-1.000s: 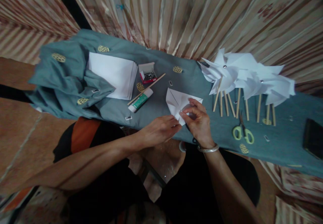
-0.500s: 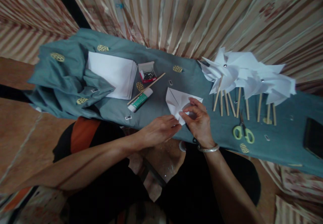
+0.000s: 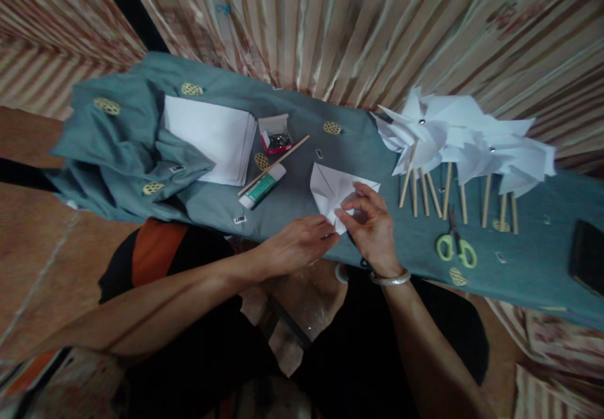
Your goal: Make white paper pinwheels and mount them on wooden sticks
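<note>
A white sheet of paper (image 3: 325,186) with crease lines or cuts lies near the table's front edge, its near corner between my hands. My left hand (image 3: 304,238) is closed on that corner from the left, fingertips together. From the right, my right hand (image 3: 370,224) pinches the paper between thumb and fingers close to its middle; part of the sheet is hidden under it. Left of the paper lie a green-and-white glue stick (image 3: 262,187) and a thin wooden stick (image 3: 292,148). Behind them stands an open small box of metal pins (image 3: 278,141).
A stack of white paper (image 3: 207,136) lies at the left, partly under bunched cloth (image 3: 117,148). Several white paper pinwheels (image 3: 453,129) on wooden sticks lie at the right. Green-handled scissors (image 3: 455,247) and a dark phone-like object (image 3: 587,256) lie nearer the front edge. Pleated curtains hang behind.
</note>
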A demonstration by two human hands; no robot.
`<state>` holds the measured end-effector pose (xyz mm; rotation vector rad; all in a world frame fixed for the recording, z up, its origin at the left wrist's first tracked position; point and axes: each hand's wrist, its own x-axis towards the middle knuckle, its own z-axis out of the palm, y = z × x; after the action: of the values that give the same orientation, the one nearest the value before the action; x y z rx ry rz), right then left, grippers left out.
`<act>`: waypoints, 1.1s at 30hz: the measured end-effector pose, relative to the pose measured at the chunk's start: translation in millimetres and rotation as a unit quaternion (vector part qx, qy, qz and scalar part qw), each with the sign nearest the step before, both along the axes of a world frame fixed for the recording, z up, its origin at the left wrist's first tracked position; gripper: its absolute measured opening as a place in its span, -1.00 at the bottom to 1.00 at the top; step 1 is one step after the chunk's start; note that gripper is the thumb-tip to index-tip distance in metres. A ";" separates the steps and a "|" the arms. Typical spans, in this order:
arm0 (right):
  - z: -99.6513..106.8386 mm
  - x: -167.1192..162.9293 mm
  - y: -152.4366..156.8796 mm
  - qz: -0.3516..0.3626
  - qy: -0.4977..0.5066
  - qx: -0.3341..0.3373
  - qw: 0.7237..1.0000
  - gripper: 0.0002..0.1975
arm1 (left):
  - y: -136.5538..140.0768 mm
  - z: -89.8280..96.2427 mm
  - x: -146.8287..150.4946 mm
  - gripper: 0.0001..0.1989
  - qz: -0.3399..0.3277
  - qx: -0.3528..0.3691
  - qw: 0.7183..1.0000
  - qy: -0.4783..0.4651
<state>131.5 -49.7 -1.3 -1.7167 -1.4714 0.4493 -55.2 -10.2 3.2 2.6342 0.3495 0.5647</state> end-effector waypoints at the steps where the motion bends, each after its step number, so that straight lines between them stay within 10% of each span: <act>1: -0.1 0.0 -0.2 0.001 0.001 -0.001 1.000 -0.92 | 0.0 0.5 0.0 -0.82 0.000 0.005 1.000 0.001; 33: 0.8 -14.8 -27.6 0.092 -0.229 0.024 0.969 -0.63 | 1.5 4.5 1.4 -0.76 0.003 0.008 0.999 0.037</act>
<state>116.7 -77.2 -0.6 -1.7257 -1.9642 0.1086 -53.8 -8.7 7.6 2.6759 0.3771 0.4742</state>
